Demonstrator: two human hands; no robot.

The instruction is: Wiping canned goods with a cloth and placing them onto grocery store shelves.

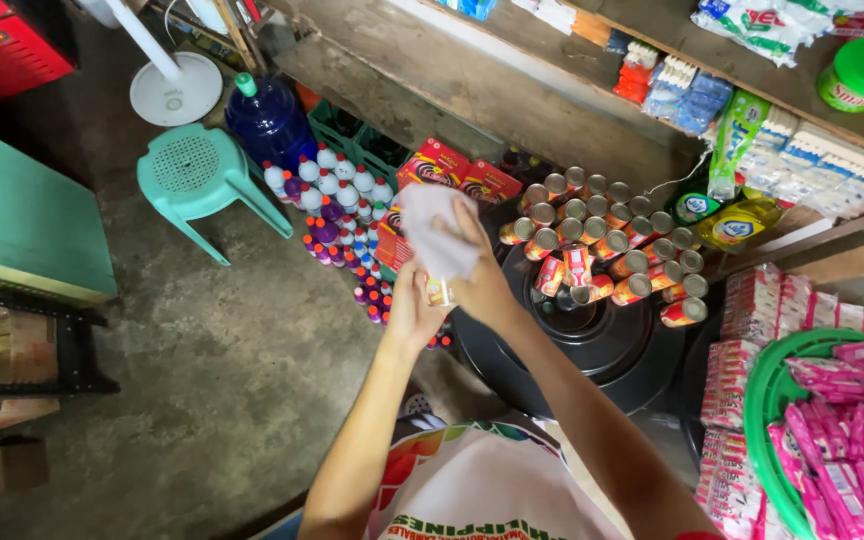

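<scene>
Left hand: the left hand [410, 312] is closed around a small can [439, 291], gripping it from below, near the centre of the scene.
Right hand: the right hand [479, 275] clutches a white cloth [436, 225] and presses it over the top of the can.
Can: only a sliver shows between the hands, a pale band with orange and red label; its top is hidden under the cloth.
Cloth: crumpled, off-white, bunched above the fingers and draped over the can.
Stack: just right of the hands, rows of matching cans [607, 240] with red-orange labels and metal tops lie on a black round drum lid [602, 345].
Floor: far and left, small bottles with white and purple caps [337, 205] stand on the concrete floor [212, 380] beside a green plastic stool [192, 175] and a blue water jug [270, 122].
Right edge: pink sachets [847, 440] fill a green basket [757, 400].
</scene>
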